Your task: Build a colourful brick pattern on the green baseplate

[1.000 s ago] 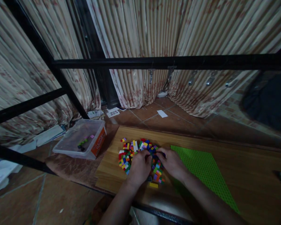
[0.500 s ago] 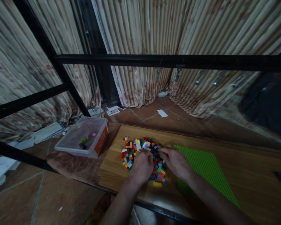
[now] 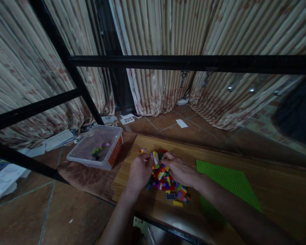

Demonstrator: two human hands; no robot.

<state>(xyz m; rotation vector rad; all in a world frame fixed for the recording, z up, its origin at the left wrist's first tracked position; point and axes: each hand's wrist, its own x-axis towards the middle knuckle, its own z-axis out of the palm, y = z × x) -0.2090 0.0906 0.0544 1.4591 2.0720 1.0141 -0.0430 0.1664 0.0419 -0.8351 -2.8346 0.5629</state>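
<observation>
A pile of small coloured toy bricks (image 3: 165, 178) lies on the wooden board (image 3: 124, 170). My left hand (image 3: 140, 169) is at the pile's left side, thumb and fingers drawn together; whatever sits between them is too small to make out. Over the upper right of the pile is my right hand (image 3: 177, 166), its fingers bent down among the bricks, their tips partly hidden. A white brick (image 3: 156, 158) shows between the two hands. Near the front of the pile lie a dark brick (image 3: 170, 196) and a yellow brick (image 3: 177, 203).
A green studded baseplate (image 3: 226, 180) lies right of the pile, partly under my right forearm. At the left stands a clear plastic box (image 3: 91, 146) with a few bricks inside. A black metal bar (image 3: 168, 62) crosses beyond the board, before striped curtains (image 3: 148, 88).
My left hand has moved left to the pile's left edge. The right hand has shifted over the pile's upper part. Bricks in the middle are more uncovered, and the view has turned slightly.
</observation>
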